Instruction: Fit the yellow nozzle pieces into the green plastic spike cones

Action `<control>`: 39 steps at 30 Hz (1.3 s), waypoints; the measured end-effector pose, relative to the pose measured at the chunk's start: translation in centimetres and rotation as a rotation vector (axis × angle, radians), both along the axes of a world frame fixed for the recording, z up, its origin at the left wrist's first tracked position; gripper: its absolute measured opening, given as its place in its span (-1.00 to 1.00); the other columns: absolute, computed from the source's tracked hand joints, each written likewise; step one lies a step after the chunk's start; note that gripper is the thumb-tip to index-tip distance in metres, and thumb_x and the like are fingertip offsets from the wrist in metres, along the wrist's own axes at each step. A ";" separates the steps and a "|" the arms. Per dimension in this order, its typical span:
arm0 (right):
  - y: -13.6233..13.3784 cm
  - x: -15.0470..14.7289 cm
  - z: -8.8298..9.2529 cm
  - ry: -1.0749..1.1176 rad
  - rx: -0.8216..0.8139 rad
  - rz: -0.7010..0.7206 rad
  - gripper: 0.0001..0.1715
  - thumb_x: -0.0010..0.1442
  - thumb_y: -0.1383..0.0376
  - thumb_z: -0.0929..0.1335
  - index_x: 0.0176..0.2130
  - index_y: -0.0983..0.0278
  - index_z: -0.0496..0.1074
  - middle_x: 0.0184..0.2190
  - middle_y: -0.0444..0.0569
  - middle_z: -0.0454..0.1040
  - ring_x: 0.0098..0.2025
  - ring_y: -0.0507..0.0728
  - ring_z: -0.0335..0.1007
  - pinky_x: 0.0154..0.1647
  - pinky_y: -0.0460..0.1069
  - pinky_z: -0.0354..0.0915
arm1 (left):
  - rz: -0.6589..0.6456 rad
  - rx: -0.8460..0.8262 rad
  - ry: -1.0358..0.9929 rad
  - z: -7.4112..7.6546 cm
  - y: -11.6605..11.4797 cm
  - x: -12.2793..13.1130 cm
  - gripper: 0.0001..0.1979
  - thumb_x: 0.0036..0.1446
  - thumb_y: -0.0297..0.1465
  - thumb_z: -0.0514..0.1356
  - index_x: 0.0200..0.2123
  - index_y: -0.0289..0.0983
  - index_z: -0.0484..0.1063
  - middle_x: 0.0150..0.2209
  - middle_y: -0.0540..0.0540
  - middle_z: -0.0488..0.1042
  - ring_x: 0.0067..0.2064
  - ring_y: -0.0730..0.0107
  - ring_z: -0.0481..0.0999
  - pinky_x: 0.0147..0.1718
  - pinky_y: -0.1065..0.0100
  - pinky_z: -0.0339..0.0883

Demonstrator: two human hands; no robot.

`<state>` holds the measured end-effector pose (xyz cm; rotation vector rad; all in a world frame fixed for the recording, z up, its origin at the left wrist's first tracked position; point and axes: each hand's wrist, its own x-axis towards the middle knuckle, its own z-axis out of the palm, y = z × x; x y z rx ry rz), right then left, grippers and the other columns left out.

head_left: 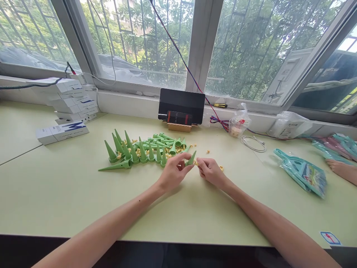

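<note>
My left hand (175, 171) grips a green plastic cone-shaped spike (191, 159), its tip pointing up and to the right. Close beside it, my right hand (211, 172) is closed, pinching a small yellow plastic piece (195, 162) against the side of the spike. Whether the two parts are joined is too small to tell. Left of my hands, several green spikes stand upright (143, 152) in a loose row. More spikes lie in a pile (164, 140) behind them, with small yellow pieces (119, 155) scattered among them. One long spike (115, 166) lies on its side at the front left.
A phone (179, 118) leans on a dark tablet (181, 102) at the back. White boxes (69, 100) are stacked at the left. A turquoise dustpan (301, 169) in plastic wrap lies at the right, near another person's hand (341, 171). A white cable (253, 144) is coiled behind.
</note>
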<state>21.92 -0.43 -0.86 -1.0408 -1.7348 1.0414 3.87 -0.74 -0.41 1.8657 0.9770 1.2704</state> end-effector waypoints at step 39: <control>-0.5 0.1 0.1 -0.207 0.212 0.034 -0.66 0.32 0.12 0.27 -0.38 0.28 0.38 -0.57 -0.16 0.32 -0.55 0.00 0.19 -0.49 -0.09 0.17 | 0.019 -0.128 0.023 0.5 0.2 0.0 -0.63 0.24 -0.17 0.11 -0.53 -0.27 0.23 -0.64 0.10 0.13 -0.61 0.57 0.16 -0.63 0.46 0.07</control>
